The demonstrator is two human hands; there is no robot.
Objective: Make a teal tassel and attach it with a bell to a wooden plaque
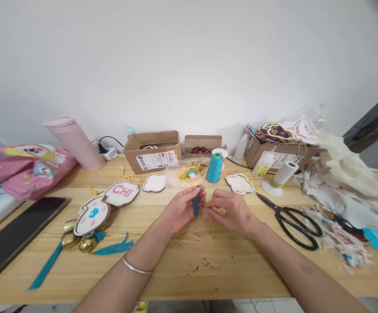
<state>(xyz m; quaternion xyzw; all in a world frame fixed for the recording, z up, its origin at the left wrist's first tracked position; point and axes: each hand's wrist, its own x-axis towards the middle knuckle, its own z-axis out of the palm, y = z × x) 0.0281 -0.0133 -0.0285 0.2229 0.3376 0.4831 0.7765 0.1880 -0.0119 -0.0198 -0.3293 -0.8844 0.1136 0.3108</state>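
Near the middle of the wooden table, my left hand (184, 208) holds a small teal thread bundle (196, 206) upright between thumb and fingers. My right hand (230, 211) is just to its right, thumb and index finger pinched on a thin brownish cord (203, 195) that runs up beside the bundle. Behind the hands stands a teal thread spool (215, 168). A clear plastic bag (185, 173) with yellow cords lies left of the spool. White cloud-shaped pieces, one on the left (154, 183) and one on the right (240, 183), lie on either side.
Large black scissors (293, 219) lie right of my right hand, near scraps (345, 243). Embroidered pieces (121, 193), gold bells (87, 244) and teal tassels (114, 248) are at left, beside a black phone (16, 230). Cardboard boxes (132, 152) and a glue bottle (263, 164) stand behind.
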